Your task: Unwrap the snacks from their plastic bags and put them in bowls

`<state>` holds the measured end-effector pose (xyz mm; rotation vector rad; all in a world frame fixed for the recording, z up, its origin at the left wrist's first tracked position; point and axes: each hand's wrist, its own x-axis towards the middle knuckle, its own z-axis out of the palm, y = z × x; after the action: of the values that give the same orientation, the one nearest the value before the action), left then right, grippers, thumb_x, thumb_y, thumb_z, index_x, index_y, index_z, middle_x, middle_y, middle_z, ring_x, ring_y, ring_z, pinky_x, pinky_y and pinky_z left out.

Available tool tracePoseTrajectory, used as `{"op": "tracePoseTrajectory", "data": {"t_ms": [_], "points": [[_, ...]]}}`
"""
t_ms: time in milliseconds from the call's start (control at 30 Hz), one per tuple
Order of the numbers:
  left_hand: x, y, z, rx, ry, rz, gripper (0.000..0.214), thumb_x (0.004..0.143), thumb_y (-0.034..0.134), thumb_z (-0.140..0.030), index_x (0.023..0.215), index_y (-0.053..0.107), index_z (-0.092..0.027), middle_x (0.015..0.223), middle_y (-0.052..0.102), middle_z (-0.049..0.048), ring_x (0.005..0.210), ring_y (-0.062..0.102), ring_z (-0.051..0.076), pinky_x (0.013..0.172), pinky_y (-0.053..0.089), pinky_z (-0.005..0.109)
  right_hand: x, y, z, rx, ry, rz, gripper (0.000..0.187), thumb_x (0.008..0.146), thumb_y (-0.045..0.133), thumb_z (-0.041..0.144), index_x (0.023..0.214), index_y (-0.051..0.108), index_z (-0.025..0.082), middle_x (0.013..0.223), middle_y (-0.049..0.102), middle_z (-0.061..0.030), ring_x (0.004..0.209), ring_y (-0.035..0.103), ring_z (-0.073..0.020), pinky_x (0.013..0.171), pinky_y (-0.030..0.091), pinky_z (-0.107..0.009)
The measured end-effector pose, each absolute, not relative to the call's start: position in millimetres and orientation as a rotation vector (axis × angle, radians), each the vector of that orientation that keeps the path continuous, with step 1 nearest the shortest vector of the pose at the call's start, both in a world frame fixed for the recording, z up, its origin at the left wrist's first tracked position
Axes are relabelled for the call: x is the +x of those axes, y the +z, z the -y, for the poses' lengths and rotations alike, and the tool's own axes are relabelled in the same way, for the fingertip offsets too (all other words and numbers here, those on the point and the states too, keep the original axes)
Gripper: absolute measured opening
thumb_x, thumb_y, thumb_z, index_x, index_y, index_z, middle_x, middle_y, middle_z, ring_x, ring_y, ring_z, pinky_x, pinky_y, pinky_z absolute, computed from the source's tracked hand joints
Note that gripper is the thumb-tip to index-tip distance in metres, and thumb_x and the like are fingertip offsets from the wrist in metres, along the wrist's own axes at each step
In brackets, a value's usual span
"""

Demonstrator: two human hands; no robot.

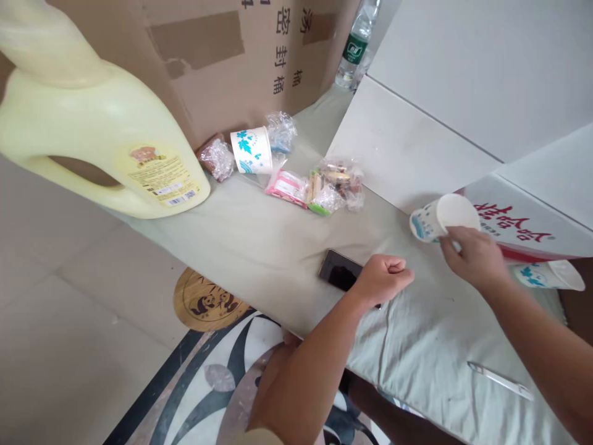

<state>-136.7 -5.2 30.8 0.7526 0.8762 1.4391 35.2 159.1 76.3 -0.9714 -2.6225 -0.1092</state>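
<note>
My right hand (477, 254) pinches the rim of a white paper cup (428, 221) with a blue print. The cup is tilted on its side, its mouth turned toward the hand, near the white boxes. My left hand (385, 277) is closed in a fist above a dark smartphone (340, 269), covering part of it; nothing shows sticking out of the fist. Another paper cup (540, 274) lies on its side at the far right, partly behind my right forearm. A third paper cup (252, 150) stands at the back among wrapped snacks.
Snack packets (287, 187) and more wrapped snacks (343, 182) lie mid-table. A large yellow jug (102, 136) stands at left before a cardboard box (199, 62). A water bottle (354, 49) stands behind. White boxes (412, 142) border the right. A silver pen-like object (500, 379) lies near the front.
</note>
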Motion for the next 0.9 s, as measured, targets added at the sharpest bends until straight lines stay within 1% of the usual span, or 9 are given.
{"op": "tracePoseTrajectory", "data": {"t_ms": [133, 233, 300, 367, 467, 533, 667, 833, 900], "points": [[-121.8, 37.1, 5.2, 0.733, 1.473, -0.868, 0.044, 0.076, 0.059, -0.026, 0.063, 0.017, -0.023, 0.063, 0.012, -0.0064, 0.056, 0.012, 0.007, 0.053, 0.008, 0.027, 73.1, 49.6, -170.0, -1.007, -0.167, 2.666, 0.021, 0.078, 0.053, 0.054, 0.078, 0.057, 0.033, 0.074, 0.064, -0.0108, 0.076, 0.064, -0.0422, 0.068, 0.044, -0.064], [-110.3, 40.0, 6.2, 0.737, 1.499, -0.874, 0.044, 0.076, 0.058, -0.026, 0.064, 0.016, -0.023, 0.064, 0.011, -0.0060, 0.056, 0.011, 0.006, 0.052, 0.008, 0.027, 70.0, 65.7, -161.9, -1.111, -0.263, 2.606, 0.025, 0.079, 0.058, 0.054, 0.096, 0.064, 0.036, 0.095, 0.070, -0.0130, 0.097, 0.064, -0.0480, 0.082, 0.043, -0.072], [-103.1, 39.4, 5.3, 0.752, 1.502, -0.899, 0.043, 0.076, 0.058, -0.026, 0.063, 0.017, -0.023, 0.064, 0.011, -0.0059, 0.056, 0.011, 0.006, 0.052, 0.008, 0.027, 52.1, 82.0, -153.6, -1.138, -0.148, 2.579, 0.027, 0.084, 0.057, 0.047, 0.107, 0.065, 0.036, 0.107, 0.071, -0.0130, 0.106, 0.064, -0.0459, 0.087, 0.046, -0.068], [-95.9, 37.3, 1.5, 0.743, 1.504, -0.936, 0.044, 0.075, 0.060, -0.025, 0.062, 0.018, -0.023, 0.063, 0.011, -0.0063, 0.055, 0.011, 0.006, 0.051, 0.008, 0.026, 24.4, 91.2, -148.6, -1.080, 0.080, 2.598, 0.032, 0.084, 0.056, 0.041, 0.114, 0.065, 0.031, 0.114, 0.071, -0.0115, 0.110, 0.065, -0.0401, 0.090, 0.051, -0.060], [-86.0, 35.7, -8.4, 0.618, 1.517, -0.915, 0.050, 0.072, 0.067, -0.028, 0.062, 0.017, -0.023, 0.061, 0.009, -0.0078, 0.050, 0.011, 0.004, 0.048, 0.007, 0.025, -26.9, 85.0, -153.8, -0.977, 0.339, 2.697, 0.038, 0.084, 0.052, 0.029, 0.119, 0.065, 0.023, 0.119, 0.070, -0.0124, 0.112, 0.066, -0.0333, 0.094, 0.053, -0.052], [-81.7, 37.4, -15.1, 0.507, 1.510, -0.844, 0.057, 0.069, 0.072, -0.030, 0.063, 0.016, -0.024, 0.059, 0.007, -0.0092, 0.046, 0.010, 0.003, 0.046, 0.006, 0.024, -61.8, 73.5, -164.0, -0.901, 0.407, 2.750, 0.040, 0.084, 0.050, 0.024, 0.122, 0.065, 0.020, 0.122, 0.069, -0.0140, 0.113, 0.065, -0.0317, 0.096, 0.052, -0.050], [-84.7, 41.3, -23.8, 0.369, 1.490, -0.762, 0.065, 0.063, 0.082, -0.032, 0.061, 0.017, -0.025, 0.057, 0.008, -0.0110, 0.041, 0.011, 0.001, 0.043, 0.004, 0.022, -123.3, 58.6, -184.5, -0.782, 0.285, 2.775, 0.050, 0.085, 0.049, 0.018, 0.135, 0.058, 0.022, 0.137, 0.058, -0.0152, 0.117, 0.060, -0.0326, 0.095, 0.051, -0.050], [-105.9, 38.8, -27.6, 0.210, 1.513, -0.690, 0.064, 0.062, 0.082, -0.028, 0.061, 0.018, -0.025, 0.057, 0.008, -0.0121, 0.040, 0.010, 0.000, 0.042, 0.003, 0.021, -181.5, 56.7, -205.7, -0.740, 0.104, 2.874, 0.064, 0.084, 0.055, 0.016, 0.146, 0.044, 0.025, 0.151, 0.043, -0.0138, 0.129, 0.050, -0.0351, 0.100, 0.048, -0.053], [-113.3, 38.2, -27.0, 0.182, 1.511, -0.650, 0.065, 0.060, 0.083, -0.028, 0.060, 0.018, -0.025, 0.056, 0.009, -0.0125, 0.039, 0.010, -0.001, 0.041, 0.004, 0.020, -198.3, 52.9, -217.0, -0.779, 0.050, 2.928, 0.073, 0.081, 0.061, 0.017, 0.150, 0.038, 0.024, 0.151, 0.042, -0.0154, 0.130, 0.048, -0.0367, 0.102, 0.046, -0.055]]}}
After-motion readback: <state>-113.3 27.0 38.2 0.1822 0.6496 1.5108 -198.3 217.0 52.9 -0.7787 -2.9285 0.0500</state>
